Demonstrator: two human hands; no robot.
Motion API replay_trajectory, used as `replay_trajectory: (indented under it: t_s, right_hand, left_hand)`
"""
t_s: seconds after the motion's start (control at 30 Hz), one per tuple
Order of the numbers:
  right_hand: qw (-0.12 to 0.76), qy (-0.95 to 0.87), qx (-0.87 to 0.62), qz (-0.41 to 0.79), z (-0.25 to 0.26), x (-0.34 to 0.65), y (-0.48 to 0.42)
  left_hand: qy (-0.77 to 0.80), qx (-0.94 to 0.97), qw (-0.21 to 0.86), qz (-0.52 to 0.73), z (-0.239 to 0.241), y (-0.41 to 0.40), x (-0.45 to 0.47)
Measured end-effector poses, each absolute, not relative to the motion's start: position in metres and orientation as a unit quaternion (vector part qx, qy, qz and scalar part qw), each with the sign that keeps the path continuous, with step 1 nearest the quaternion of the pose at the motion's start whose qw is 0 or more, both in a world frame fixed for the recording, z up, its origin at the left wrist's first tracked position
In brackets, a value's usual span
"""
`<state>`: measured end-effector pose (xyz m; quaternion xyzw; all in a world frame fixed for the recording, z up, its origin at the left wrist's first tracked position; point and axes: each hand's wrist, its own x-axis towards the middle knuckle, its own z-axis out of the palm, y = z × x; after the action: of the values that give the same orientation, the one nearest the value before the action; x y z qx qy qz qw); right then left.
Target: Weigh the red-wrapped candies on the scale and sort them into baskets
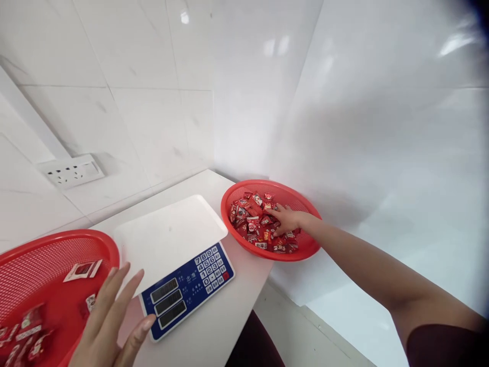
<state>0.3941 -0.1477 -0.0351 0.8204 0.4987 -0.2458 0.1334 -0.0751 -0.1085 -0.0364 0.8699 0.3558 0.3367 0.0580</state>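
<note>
My right hand (287,220) reaches into the right red basket (305,204), its fingers spread over a heap of small red wrapped candies (252,223). Its fingertips touch or nearly touch the packets; I cannot see anything held. In the lower left, my left hand (110,321) is raised with fingers apart and nothing in it. It is between the left red basket (103,244) and the digital scale (187,290). Several red packets (26,336) and a white-edged packet (83,270) lie in the left basket. The scale's white pan (171,229) bears nothing.
Both baskets and the scale stand on a white table (233,300) in a corner. A tiled wall (145,61) with a power socket (72,171) rises behind, and a glossy white panel (382,127) stands to the right. The right basket overhangs the table's edge.
</note>
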Motion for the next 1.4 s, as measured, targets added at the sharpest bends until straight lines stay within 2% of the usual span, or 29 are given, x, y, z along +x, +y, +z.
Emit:
replay_trajectory:
  t_s: [0.13,0.3,0.53,0.73,0.93,1.03,1.3,1.4]
  right_hand:
    - [0.166,0.5,0.797,-0.296,-0.046,0.395,-0.157]
    - [0.159,0.525,0.794,-0.26,-0.058,0.389,-0.165]
    - [0.016,0.531,0.82,-0.212,-0.065,0.41,-0.157]
    - [-0.114,0.571,0.788,-0.201,-0.039,0.415,-0.151]
    - [-0.289,0.443,0.774,-0.347,-0.008,0.39,-0.148]
    - [-0.341,0.415,0.747,-0.392,0.009,0.355,-0.139]
    - [-0.324,0.551,0.545,-0.543,0.028,0.242,-0.069]
    - [-0.288,0.562,0.561,-0.536,0.018,0.213,-0.041]
  left_hand:
    - [0.331,0.883,0.056,0.328,-0.048,-0.116,-0.066]
    - [0.354,0.889,0.088,0.278,-0.057,-0.124,-0.064]
    - [0.332,0.893,0.049,0.3,-0.066,-0.118,-0.065]
    - [0.386,0.868,0.098,0.298,-0.065,-0.121,-0.07]
    - [0.389,0.863,0.123,0.298,-0.066,-0.12,-0.068]
    - [0.382,0.872,0.134,0.275,-0.062,-0.119,-0.067]
    - [0.409,0.866,0.143,0.248,-0.044,-0.129,-0.067]
    - [0.427,0.863,0.148,0.226,-0.039,-0.133,-0.074]
